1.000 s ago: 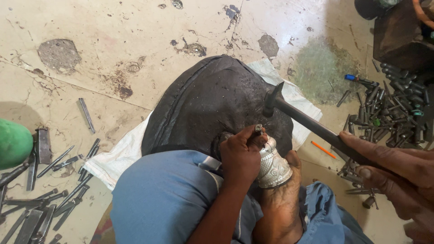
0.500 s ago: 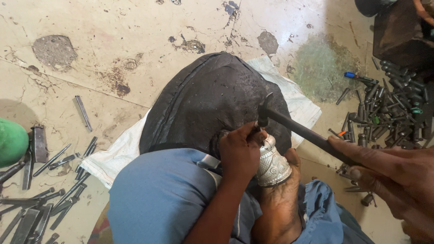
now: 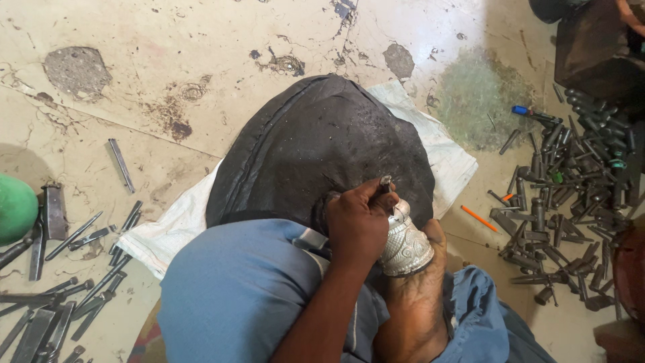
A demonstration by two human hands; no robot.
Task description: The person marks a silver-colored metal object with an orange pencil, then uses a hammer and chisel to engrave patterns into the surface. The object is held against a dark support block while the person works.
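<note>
L hand (image 3: 359, 225) gripping punch (image 3: 385, 181), silver piece (image 3: 405, 243)

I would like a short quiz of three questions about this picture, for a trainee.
1. True or false: the left hand holds a thin punch against the silver piece.
2. What braces the silver piece from below? A) a vise B) a bare foot C) a brick
3. Which colour is the cushion behind the piece?

Key: 1 true; 2 B; 3 black.
</note>
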